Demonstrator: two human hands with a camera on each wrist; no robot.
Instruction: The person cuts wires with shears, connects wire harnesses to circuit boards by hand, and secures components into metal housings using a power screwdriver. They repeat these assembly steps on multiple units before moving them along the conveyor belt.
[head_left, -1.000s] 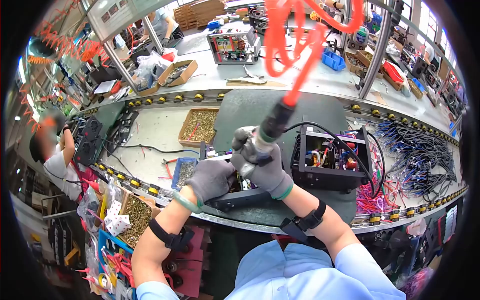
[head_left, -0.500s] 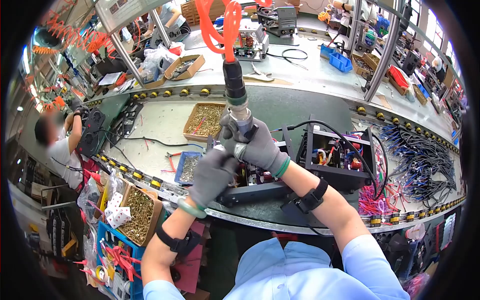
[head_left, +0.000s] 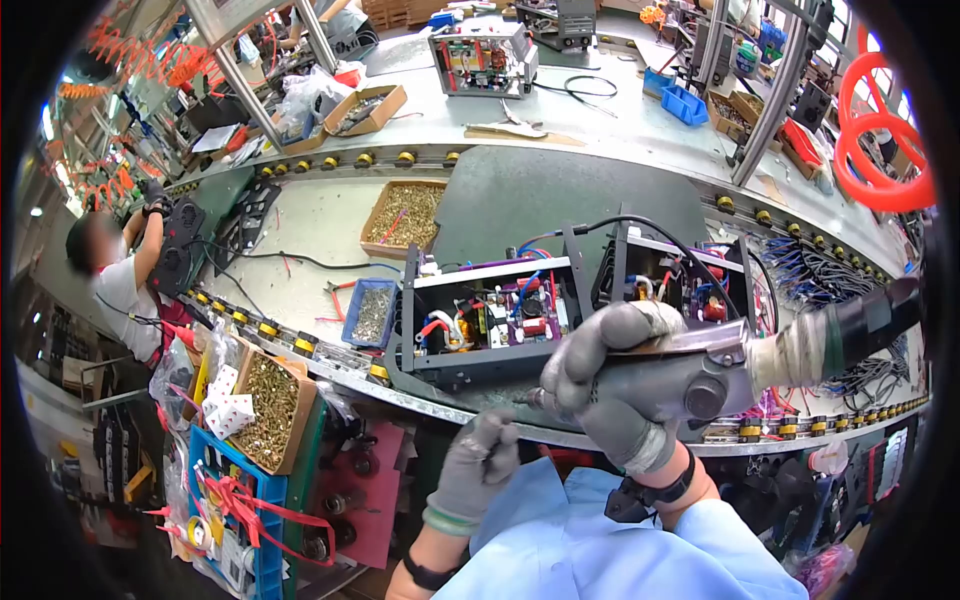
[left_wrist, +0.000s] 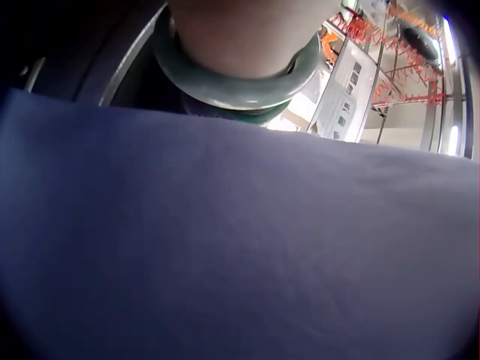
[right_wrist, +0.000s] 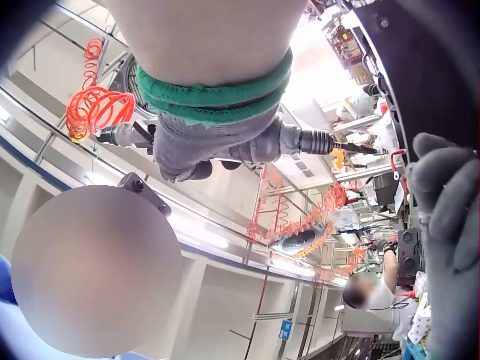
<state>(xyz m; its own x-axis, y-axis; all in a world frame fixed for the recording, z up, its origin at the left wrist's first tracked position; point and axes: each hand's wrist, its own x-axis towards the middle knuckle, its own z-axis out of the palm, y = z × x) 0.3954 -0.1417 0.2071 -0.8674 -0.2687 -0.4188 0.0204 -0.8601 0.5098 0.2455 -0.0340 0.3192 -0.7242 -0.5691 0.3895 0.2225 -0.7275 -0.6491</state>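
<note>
My gloved right hand grips an air screwdriver, lying sideways in front of my body in the head view. Its bit points left, and the hose end trails off to the right. Lower down, close to my shirt, the gloved left hand has its fingers curled, with nothing visible in them. On the green mat ahead lies an open black electronics chassis with wires and boards inside. A second open chassis sits just right of it, partly behind the right hand. Blue cloth fills most of the left wrist view.
Behind the left chassis stands a cardboard box of brass-coloured screws, with a blue tray of small metal parts nearer. Dark cables lie at right. Another person works at far left. A red coiled hose hangs at right.
The screwdriver stood upright over the left chassis; now it is tipped sideways and drawn back to the right. My left hand has left the chassis and come down towards my body.
</note>
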